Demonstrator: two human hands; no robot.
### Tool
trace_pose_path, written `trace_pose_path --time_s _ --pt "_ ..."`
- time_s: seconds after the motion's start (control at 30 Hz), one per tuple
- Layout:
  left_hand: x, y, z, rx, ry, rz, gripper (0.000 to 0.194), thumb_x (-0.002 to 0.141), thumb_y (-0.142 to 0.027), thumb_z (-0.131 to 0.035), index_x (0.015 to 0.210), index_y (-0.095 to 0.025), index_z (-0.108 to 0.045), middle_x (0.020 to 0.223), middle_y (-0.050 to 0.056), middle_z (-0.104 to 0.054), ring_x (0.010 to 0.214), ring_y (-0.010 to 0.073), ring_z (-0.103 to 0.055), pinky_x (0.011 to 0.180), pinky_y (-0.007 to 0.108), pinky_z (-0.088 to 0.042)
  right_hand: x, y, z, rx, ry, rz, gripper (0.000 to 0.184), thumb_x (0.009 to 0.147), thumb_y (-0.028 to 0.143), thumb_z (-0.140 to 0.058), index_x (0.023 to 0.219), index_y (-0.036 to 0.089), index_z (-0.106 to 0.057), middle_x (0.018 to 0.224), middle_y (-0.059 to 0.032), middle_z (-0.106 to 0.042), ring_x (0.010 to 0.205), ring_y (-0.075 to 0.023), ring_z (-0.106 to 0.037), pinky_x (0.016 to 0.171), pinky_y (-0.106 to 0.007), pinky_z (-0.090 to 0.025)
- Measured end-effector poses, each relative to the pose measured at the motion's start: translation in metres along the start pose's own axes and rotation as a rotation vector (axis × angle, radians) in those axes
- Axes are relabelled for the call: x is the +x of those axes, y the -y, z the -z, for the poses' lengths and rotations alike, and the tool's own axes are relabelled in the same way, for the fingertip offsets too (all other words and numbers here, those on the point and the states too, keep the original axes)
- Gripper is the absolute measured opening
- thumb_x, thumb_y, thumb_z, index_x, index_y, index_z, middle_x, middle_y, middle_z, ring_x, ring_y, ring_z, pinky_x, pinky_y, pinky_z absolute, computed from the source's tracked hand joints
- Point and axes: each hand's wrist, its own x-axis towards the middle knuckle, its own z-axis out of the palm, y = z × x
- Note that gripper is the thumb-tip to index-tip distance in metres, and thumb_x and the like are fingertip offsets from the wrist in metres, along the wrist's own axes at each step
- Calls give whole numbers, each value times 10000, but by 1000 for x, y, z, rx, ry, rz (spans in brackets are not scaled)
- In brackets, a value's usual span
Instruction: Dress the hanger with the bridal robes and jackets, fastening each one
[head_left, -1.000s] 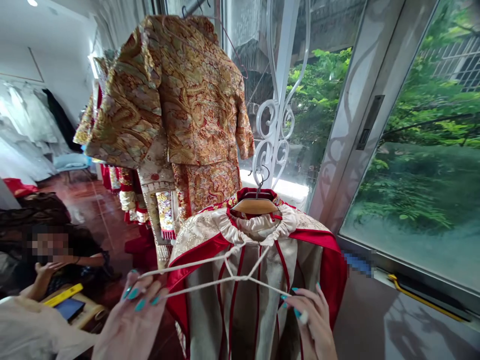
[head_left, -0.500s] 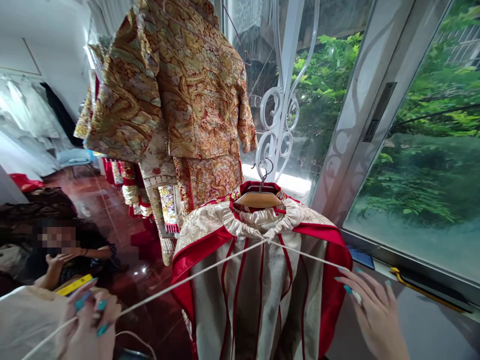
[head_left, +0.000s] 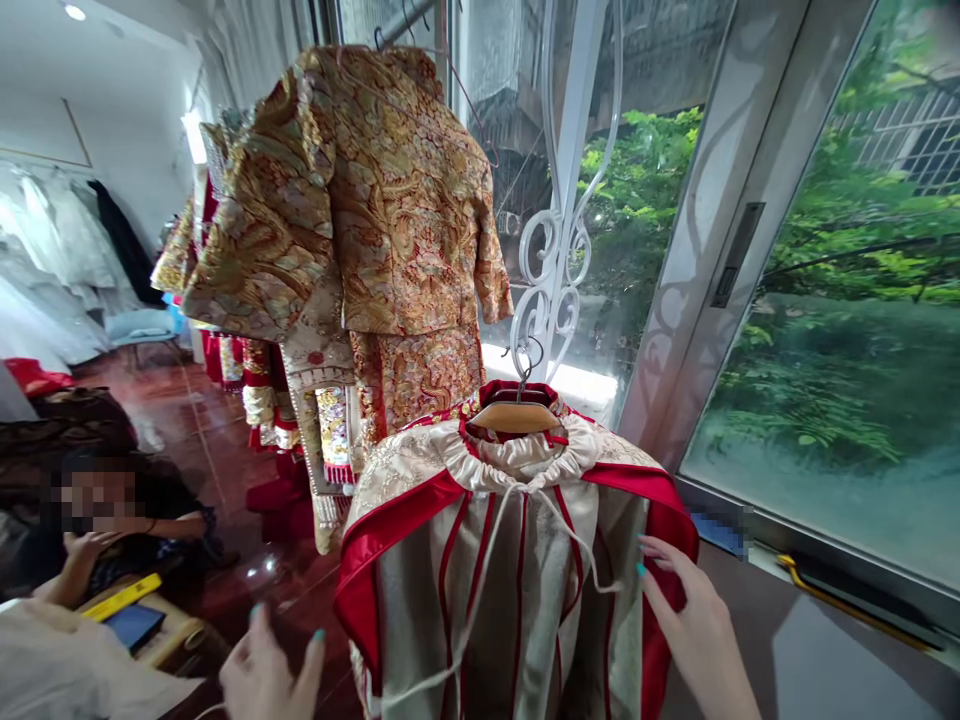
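A cream and red garment [head_left: 517, 620] with a gathered drawstring neck [head_left: 517, 470] hangs in front of me on a wooden hanger [head_left: 517, 417]. Its white cord [head_left: 472, 610] is crossed at the neck, and both ends trail down loosely. My left hand [head_left: 274, 670] is low, left of the garment, fingers apart and holding nothing. The cord's longer end runs down towards that side. At the garment's right red border [head_left: 671, 515], my right hand [head_left: 694, 615] has its thumb and fingers parted with no cord in them; whether the fingertips touch the cloth I cannot tell.
Gold brocade jackets [head_left: 405, 200] hang behind, beside a white scrolled window grille [head_left: 544, 250]. A person [head_left: 112, 540] sits at lower left near a small table [head_left: 176, 635] holding a yellow item [head_left: 124, 597]. A yellow-handled tool [head_left: 847, 600] lies along the windowsill.
The cord, held taut out to both sides before, has been let go and now hangs slack. My left hand has moved right and lower; my right hand has come inward and opened.
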Motion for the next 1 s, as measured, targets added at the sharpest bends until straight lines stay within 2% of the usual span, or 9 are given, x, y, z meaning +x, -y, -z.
trace_pose_path --time_s 0.13,0.23,0.33,0.4,0.47,0.57,0.7,0.87,1.0 --pt "-40 -61 -87 -41 268 -147 553 719 -337 -694 1227 -222 -506 1139 111 -540 1090 312 -534 988 478 -414 18 80 -34 280 70 59 297 886 349 -574 1122 182 -644 1085 -116 -702 963 -239 -667 838 -375 -547" --pt "-62 -94 -144 -124 271 -232 472 774 -276 -657 1217 -220 -502 1223 119 -520 1212 285 -466 1082 444 -314 27 122 -58 366 123 52 256 915 390 -534 981 180 -665 965 -93 -697 889 -226 -650 813 -350 -522" --pt "-63 -97 -170 -309 509 -20 329 782 -337 -671 1054 -209 -537 1015 67 -593 996 221 -564 938 365 -419 23 126 -65 509 203 -58 345 958 441 -441 835 187 -638 730 -23 -635 708 -175 -608 665 -270 -496" --pt "-56 -89 -172 -482 749 236 276 805 -436 -640 907 -207 -525 687 -39 -499 622 131 -499 666 284 -442 19 117 -62 563 223 -130 388 947 483 -448 740 189 -594 631 11 -556 616 -149 -542 572 -239 -453" --pt "-49 -84 -170 -587 878 369 302 815 -487 -622 828 -207 -507 554 -103 -329 455 75 -295 490 227 -317 18 112 -57 568 236 -147 409 923 502 -488 668 189 -557 593 24 -504 572 -132 -480 534 -231 -418" --pt "-45 -84 -169 -558 774 302 284 738 -409 -732 833 -195 -572 644 -60 -487 552 85 -439 532 219 -365 20 121 -52 595 319 -85 368 925 471 -500 750 176 -631 654 3 -564 621 -142 -515 583 -237 -445" --pt "-44 -87 -167 -563 523 376 292 686 -331 -781 905 -207 -634 947 27 -638 945 178 -592 851 271 -454 14 138 -50 570 356 -9 338 937 430 -499 847 175 -701 750 -34 -650 711 -172 -599 652 -252 -478" --pt "-43 -85 -153 -781 852 571 260 734 -361 -749 709 -179 -565 768 15 -573 779 173 -591 759 307 -504 -5 114 -41 438 194 -79 359 937 443 -504 844 175 -725 711 -35 -672 653 -177 -630 607 -251 -491" --pt "-29 -91 -146 -1006 838 661 317 811 -263 -671 632 -184 -420 633 -55 -408 551 68 -454 556 200 -451 16 98 -18 336 132 83 322 951 384 -495 807 187 -705 738 -47 -663 686 -182 -627 628 -264 -496"
